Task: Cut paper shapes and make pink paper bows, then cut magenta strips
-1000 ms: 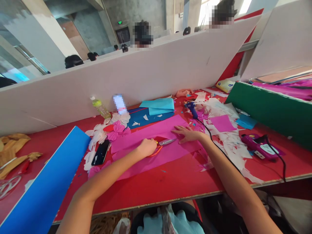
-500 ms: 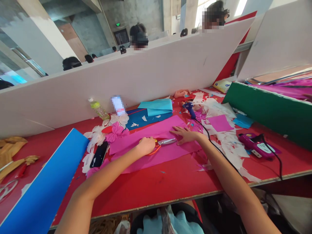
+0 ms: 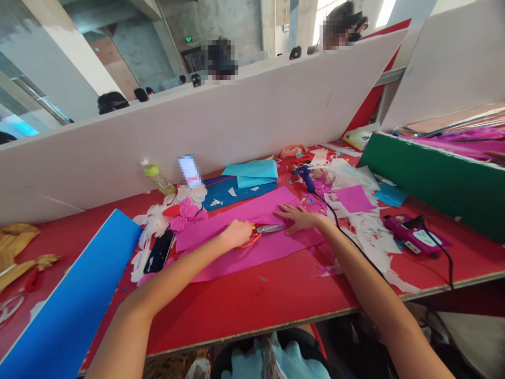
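Observation:
My left hand (image 3: 237, 233) is closed around the handles of a pair of scissors (image 3: 270, 228), whose blades point right along a slit in a sheet of magenta paper (image 3: 232, 261). The paper lies flat and is cut lengthwise from its left side. Resting flat on the sheet's right part, my right hand (image 3: 295, 217) has its fingers spread, close to the blade tips. A pink paper flower (image 3: 188, 215) and a dark phone (image 3: 159, 251) lie left of the sheet. Behind it are folded light-blue paper (image 3: 256, 173) and darker blue paper (image 3: 224, 196).
A blue glue gun (image 3: 305, 178) with a black cord lies among white paper scraps (image 3: 369, 237). To the right are a purple power strip (image 3: 418, 237) and a green board (image 3: 434, 184). A bottle (image 3: 158, 178) and lit phone (image 3: 190, 171) stand behind; a blue board (image 3: 79, 295) is left.
The scissors' blades look slightly more closed than before. Both hands keep nearly the same place on the paper, and the whole view has shifted a little.

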The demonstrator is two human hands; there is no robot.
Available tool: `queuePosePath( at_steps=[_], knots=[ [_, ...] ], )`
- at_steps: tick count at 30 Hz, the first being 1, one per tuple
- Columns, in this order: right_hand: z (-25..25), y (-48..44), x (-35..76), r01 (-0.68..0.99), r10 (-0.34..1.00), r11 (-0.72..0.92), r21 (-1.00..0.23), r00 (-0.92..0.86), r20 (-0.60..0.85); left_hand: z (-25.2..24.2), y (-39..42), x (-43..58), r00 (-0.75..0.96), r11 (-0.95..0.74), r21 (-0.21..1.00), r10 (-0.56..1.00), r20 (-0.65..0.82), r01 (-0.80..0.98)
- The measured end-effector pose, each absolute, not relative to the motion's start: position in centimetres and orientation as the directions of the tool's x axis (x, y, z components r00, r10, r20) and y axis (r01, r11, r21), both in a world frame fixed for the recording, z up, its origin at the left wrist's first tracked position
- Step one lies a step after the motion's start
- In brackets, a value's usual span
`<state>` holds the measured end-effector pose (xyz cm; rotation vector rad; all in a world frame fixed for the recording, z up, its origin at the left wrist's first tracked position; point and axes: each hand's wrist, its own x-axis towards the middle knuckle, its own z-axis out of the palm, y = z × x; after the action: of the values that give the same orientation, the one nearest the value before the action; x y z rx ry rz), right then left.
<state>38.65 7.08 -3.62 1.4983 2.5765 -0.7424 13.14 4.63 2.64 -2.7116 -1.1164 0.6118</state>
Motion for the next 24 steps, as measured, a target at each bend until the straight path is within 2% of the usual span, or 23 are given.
queuePosePath(
  at_steps=[12, 19, 24],
  knots=[
    [-3.9, 7.2, 38.8, 0.829, 0.798, 0.415, -0.374, -0.529, -0.289, 1.7, 6.0, 12.6, 0.692, -0.752, -0.231, 0.659, -0.296, 0.617],
    [-4.1, 7.3, 38.8, 0.829, 0.801, 0.417, -0.372, -0.529, -0.281, 2.5, 5.0, 13.8, 0.679, -0.748, -0.303, 0.663, -0.315, 0.590],
    [-4.0, 7.3, 38.7, 0.828, 0.797, 0.425, -0.366, -0.533, -0.282, 1.8, 4.9, 14.5, 0.679, -0.747, -0.306, 0.665, -0.310, 0.591]
  ],
)
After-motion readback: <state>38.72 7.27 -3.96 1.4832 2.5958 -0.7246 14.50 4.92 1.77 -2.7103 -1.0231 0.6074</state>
